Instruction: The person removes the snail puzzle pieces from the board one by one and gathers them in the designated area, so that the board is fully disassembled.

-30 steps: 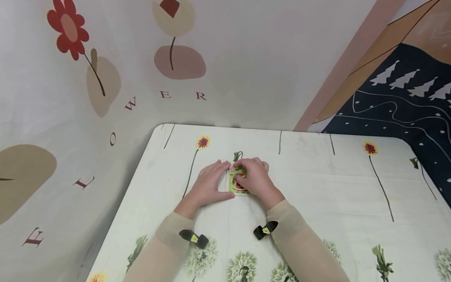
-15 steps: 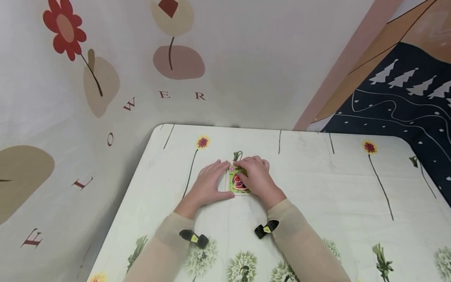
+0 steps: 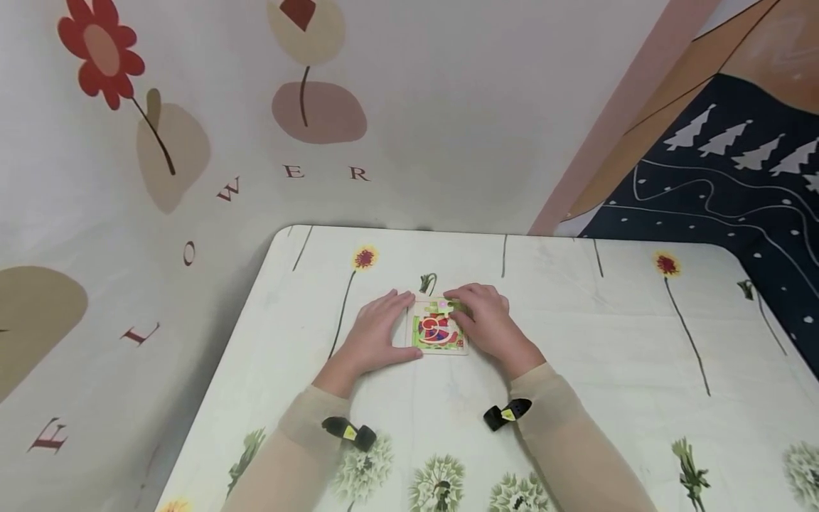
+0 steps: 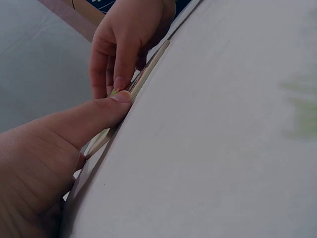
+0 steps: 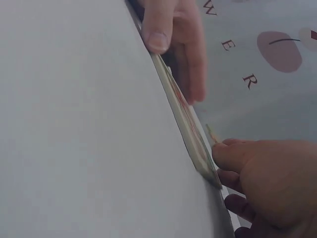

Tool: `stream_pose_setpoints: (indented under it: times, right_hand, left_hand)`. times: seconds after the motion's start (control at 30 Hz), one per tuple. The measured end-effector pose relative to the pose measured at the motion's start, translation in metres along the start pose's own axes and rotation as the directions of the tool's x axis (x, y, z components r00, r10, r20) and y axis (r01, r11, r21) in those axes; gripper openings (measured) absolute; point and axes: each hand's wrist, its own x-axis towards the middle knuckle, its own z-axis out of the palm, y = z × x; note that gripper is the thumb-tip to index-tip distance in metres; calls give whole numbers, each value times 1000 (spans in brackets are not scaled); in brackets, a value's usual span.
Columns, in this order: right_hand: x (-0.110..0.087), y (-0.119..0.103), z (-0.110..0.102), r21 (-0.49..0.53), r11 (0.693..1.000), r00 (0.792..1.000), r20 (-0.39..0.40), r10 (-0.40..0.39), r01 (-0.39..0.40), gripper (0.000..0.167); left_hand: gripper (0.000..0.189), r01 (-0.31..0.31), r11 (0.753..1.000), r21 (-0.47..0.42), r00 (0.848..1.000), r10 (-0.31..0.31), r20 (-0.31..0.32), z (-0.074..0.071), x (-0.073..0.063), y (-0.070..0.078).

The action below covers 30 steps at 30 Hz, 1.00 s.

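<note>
A small square jigsaw puzzle (image 3: 437, 331) in a pale wooden tray (image 3: 441, 353) lies flat on the table, with a red, purple and green picture. My left hand (image 3: 374, 334) spans its left side; the thumb rests on the near edge and the straight fingers touch the far left corner. My right hand (image 3: 489, 323) pinches a green puzzle piece (image 3: 443, 306) with a pink flower over the tray's far side. In the right wrist view, the thin edge of this puzzle piece (image 5: 212, 133) sticks out from the fingertips, raised above the tray. A pale gap shows at the tray's far left.
A white tablecloth (image 3: 608, 355) printed with flowers and dandelions covers the table. Behind it hangs a pale curtain (image 3: 448, 156) with flower prints and letters; a dark blue tree-print cloth (image 3: 704, 178) is at the right. Each sleeve carries a black wrist camera (image 3: 348, 432).
My right hand has moved to the right, carrying the pink-flower puzzle piece from the tray's far left and uncovering more of the picture. My left hand has stayed at the tray.
</note>
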Motion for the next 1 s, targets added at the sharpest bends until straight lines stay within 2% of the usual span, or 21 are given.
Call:
stream_pose_setpoints:
  times: [0.57, 1.0]
  right_hand:
    - [-26, 42, -26, 29, 996, 994, -64, 90, -88, 35]
    - [-28, 54, -29, 80, 989, 986, -99, 132, -124, 34]
  left_hand:
    - [107, 7, 1000, -2, 1000, -7, 4, -2, -3, -1]
    - [107, 3, 1000, 13, 1000, -3, 6, 3, 2, -2]
